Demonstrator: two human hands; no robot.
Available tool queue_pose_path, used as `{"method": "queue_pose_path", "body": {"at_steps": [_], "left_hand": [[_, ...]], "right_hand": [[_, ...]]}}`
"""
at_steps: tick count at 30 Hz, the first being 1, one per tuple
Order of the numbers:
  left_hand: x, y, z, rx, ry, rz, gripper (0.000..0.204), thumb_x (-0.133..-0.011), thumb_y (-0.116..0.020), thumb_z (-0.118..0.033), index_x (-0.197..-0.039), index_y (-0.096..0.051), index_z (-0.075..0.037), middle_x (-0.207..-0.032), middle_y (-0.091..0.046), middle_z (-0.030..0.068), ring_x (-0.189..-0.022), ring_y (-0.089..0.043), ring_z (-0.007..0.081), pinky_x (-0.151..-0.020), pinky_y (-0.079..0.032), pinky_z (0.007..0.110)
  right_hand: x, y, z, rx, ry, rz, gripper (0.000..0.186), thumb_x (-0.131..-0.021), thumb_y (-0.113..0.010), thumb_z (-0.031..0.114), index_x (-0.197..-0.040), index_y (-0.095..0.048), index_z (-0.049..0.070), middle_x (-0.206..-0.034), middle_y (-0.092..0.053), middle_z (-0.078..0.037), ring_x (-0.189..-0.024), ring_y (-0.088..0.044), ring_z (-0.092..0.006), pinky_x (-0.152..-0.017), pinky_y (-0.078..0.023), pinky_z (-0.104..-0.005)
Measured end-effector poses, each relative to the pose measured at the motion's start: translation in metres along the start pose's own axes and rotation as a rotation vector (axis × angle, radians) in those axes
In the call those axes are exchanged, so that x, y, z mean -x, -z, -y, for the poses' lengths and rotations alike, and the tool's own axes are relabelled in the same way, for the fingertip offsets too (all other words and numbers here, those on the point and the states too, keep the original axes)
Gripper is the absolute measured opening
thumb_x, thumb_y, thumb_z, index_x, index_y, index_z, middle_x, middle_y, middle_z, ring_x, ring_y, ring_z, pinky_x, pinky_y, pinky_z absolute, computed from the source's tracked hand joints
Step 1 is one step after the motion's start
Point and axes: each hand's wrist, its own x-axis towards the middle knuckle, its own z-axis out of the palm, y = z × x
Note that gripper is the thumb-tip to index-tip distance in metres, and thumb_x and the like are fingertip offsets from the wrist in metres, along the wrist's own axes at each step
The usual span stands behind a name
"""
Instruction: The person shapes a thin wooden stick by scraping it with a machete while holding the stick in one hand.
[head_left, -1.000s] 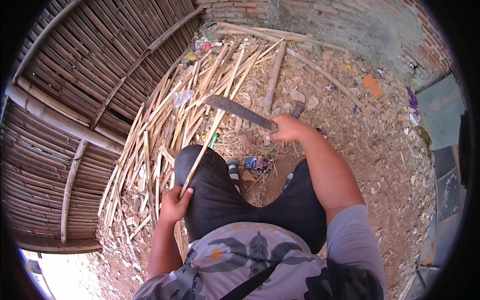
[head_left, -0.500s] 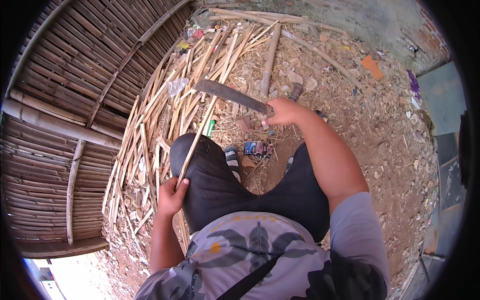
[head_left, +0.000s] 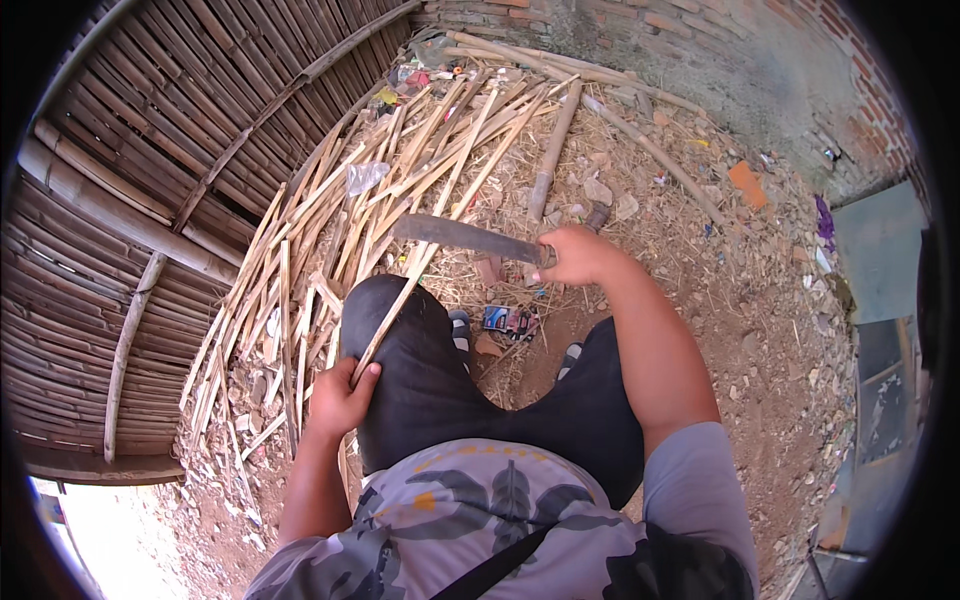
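Note:
A long, thin bamboo strip (head_left: 393, 315) slants up and away from my left hand (head_left: 342, 396), whose fingers and thumb are closed round its near part. The strip rests across my left thigh. My right hand (head_left: 577, 255) grips the handle of a machete (head_left: 470, 236), its dark, broad blade pointing left. The blade lies across the strip just beyond my left knee; whether its edge touches or cuts into the strip I cannot tell.
Many split bamboo strips (head_left: 287, 300) lie piled on the left, beside a bamboo slat wall (head_left: 110, 310). Bamboo poles (head_left: 556, 150) lie ahead, near a brick wall (head_left: 740, 90). A colourful packet (head_left: 510, 321) is near my feet. Grey panels (head_left: 878, 250) stand at right.
The machete and my right hand have come nearer to me along the strip. My left hand keeps its hold at my thigh. The view has tilted slightly upward.

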Motion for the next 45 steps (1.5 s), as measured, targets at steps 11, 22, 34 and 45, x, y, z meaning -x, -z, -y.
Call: {"method": "queue_pose_path", "body": {"at_steps": [11, 22, 34, 45], "left_hand": [[-0.002, 0.006, -0.001, 0.022, -0.01, 0.048, 0.048, -0.095, -0.07, -0.042, -0.074, -0.058, 0.0, -0.067, -0.06, 0.022, -0.066, -0.062, 0.0424, -0.063, -0.047, 0.048], [0.0, 0.007, 0.002, 0.028, -0.004, 0.035, 0.048, -0.094, -0.071, -0.043, -0.073, -0.059, -0.001, -0.067, -0.061, 0.0226, -0.065, -0.063, 0.043, -0.062, -0.048, 0.048], [0.0, 0.004, 0.003, 0.019, -0.003, 0.034, 0.049, -0.096, -0.07, -0.042, -0.074, -0.059, 0.0, -0.063, -0.058, 0.0198, -0.056, -0.056, 0.0314, -0.059, -0.045, 0.044], [-0.001, 0.009, -0.005, 0.003, -0.001, 0.058, 0.051, -0.095, -0.068, -0.047, -0.075, -0.06, -0.001, -0.068, -0.062, 0.0236, -0.068, -0.063, 0.0441, -0.063, -0.049, 0.048]], "right_hand": [[0.009, 0.01, -0.002, -0.178, -0.157, -0.022, 0.05, -0.08, -0.085, 0.038, -0.115, -0.073, 0.004, -0.104, -0.074, -0.019, -0.099, -0.071, -0.0326, -0.09, -0.054, -0.0414], [0.006, 0.01, -0.02, -0.207, -0.198, -0.043, 0.053, -0.078, -0.086, 0.043, -0.112, -0.073, 0.004, -0.103, -0.073, -0.02, -0.101, -0.071, -0.0324, -0.09, -0.053, -0.0429], [0.009, 0.012, 0.016, -0.09, -0.081, 0.093, 0.052, -0.079, -0.085, 0.042, -0.113, -0.073, 0.004, -0.106, -0.074, -0.021, -0.101, -0.071, -0.0353, -0.089, -0.053, -0.043], [0.009, 0.007, -0.021, -0.153, -0.191, -0.096, 0.056, -0.08, -0.083, 0.045, -0.117, -0.072, 0.003, -0.108, -0.073, -0.023, -0.105, -0.07, -0.0356, -0.092, -0.053, -0.0437]]}}
